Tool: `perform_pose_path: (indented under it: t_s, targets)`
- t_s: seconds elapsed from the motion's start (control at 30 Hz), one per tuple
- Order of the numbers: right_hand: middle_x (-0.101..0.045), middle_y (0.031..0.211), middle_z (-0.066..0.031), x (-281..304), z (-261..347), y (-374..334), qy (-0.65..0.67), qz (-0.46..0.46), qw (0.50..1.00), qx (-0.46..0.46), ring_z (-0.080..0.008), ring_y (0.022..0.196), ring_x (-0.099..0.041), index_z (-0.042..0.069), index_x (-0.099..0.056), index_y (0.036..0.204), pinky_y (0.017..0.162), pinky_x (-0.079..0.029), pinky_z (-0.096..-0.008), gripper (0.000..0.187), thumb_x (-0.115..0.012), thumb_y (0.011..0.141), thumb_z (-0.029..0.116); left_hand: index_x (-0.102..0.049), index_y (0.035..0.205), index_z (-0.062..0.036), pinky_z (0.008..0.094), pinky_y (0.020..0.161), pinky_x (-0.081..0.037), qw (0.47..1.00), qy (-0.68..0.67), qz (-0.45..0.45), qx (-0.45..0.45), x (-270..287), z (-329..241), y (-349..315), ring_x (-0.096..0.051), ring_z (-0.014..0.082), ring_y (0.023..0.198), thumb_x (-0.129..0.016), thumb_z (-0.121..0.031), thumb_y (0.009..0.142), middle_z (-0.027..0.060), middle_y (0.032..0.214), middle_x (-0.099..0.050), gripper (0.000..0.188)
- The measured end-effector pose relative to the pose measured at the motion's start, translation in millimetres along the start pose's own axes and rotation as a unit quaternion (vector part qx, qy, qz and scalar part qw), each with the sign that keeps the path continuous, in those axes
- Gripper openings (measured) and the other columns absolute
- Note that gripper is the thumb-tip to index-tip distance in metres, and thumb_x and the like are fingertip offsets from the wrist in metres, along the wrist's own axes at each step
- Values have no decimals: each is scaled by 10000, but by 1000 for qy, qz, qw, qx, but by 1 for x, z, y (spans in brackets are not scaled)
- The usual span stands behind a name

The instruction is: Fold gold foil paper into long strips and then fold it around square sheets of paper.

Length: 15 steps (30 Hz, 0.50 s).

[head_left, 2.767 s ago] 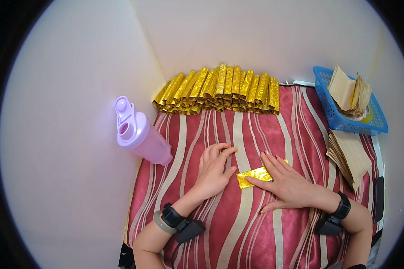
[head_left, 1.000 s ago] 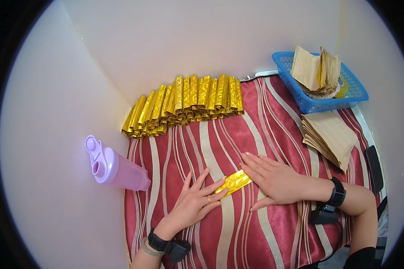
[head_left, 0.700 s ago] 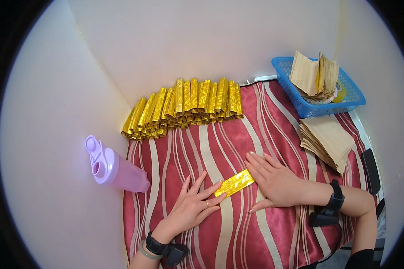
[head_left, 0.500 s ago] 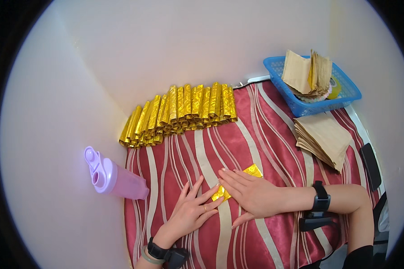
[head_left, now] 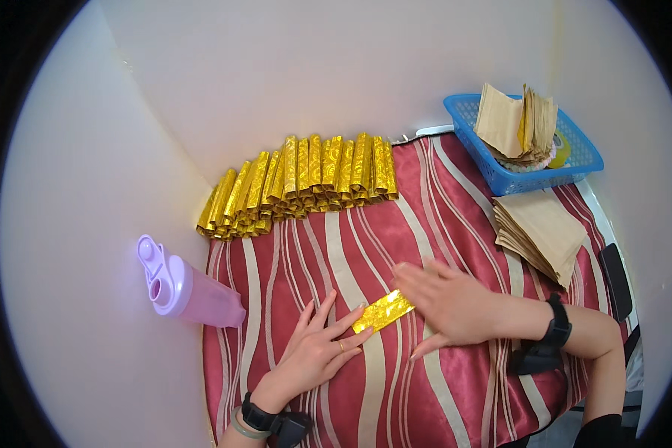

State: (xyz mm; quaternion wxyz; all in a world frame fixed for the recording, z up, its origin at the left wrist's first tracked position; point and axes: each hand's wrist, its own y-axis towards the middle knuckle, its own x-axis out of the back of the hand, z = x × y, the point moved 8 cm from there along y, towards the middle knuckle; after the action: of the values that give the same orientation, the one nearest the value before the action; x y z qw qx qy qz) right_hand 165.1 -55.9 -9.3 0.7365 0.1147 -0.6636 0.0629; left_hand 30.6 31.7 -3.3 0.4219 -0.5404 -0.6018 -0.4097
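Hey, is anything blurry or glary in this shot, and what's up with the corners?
Head view: the right hand looks smeared at its fingers, while the left hand is sharper; head view: bright glare patches the gold strip; head view: the wide fisheye picture is rounded, leaving black corners.

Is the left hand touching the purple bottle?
Apart: the head view shows striped cloth plainly between the left hand and the purple bottle.
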Motion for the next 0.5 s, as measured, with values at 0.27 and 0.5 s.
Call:
perform_pose_path:
  t_s: [0.27, 0.5]
  targets:
    - [-327, 1484, -240, 1, 4, 5, 27, -3, 998, 52, -299, 1416, -279, -84, -337, 1404, 1159, -209, -415, 987, -446, 835, 715, -632, 1257, -268, 588, 1115, -199, 1000, -4, 0, 9, 2, 3, -3, -255, 406, 1401, -639, -239, 875, 16, 1455, -449, 383]
    - [-342, 1474, -240, 4, -5, -6, -12, 11, 1000, 5, -307, 1413, -282, -104, -334, 1395, 1166, -175, -440, 1012, -459, 818, 718, -625, 1264, -259, 595, 1104, -220, 1000, 10, 4, -7, -2, 0, 1, -270, 409, 1393, -620, -260, 890, 21, 1457, -443, 373]
